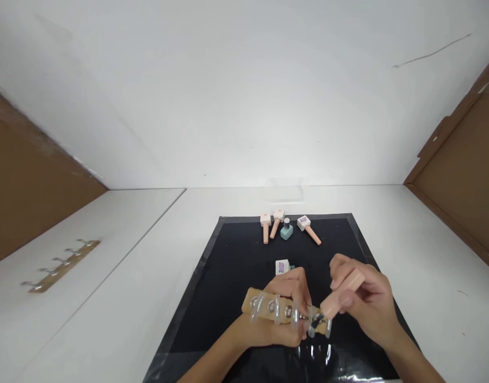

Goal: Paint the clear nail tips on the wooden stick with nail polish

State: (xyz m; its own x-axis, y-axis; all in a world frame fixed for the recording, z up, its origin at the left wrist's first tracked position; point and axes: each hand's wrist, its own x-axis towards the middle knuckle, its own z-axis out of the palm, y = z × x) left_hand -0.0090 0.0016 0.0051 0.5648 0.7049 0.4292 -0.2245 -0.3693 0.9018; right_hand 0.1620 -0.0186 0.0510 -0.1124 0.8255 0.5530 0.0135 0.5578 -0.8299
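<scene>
Wooden strip (283,308) is up in front of the person, over the near half of the black mat (236,276), approx. level, R end slightly lower. Clear nail tips (295,314) sit crosswise along it, w/ shiny metal knobs showing. L hand (280,332) has fingers wrapped round the strip, firm hold nr the middle; L end sticks out past the hand, R end juts toward the R hand (370,292). That one pinches a peach cap (343,293) betw. thumb & fingers; its dark brush (316,322) points down-L at the tips on the R end. Can't tell if bristles touch.

Just beyond L hand: small white bottle (282,266), partly hidden behind the knuckles, so little gap there. Then a band of mat, then the row nr the far edge: three white bottles w/ peach caps, i.e. L one (265,219), middle one (279,215), R one (304,222), plus a teal bottle (286,231) w/ silver cap betw. the last two.

Mat's R edge passes behind the R forearm, so elbow side is over white tabletop (120,319). Wider stretch on the L, from mat edge out to a second wooden strip (64,268) w/ hooks. Bounds: white wall (244,96) at back, brown boards L (32,175) & R (463,154).
</scene>
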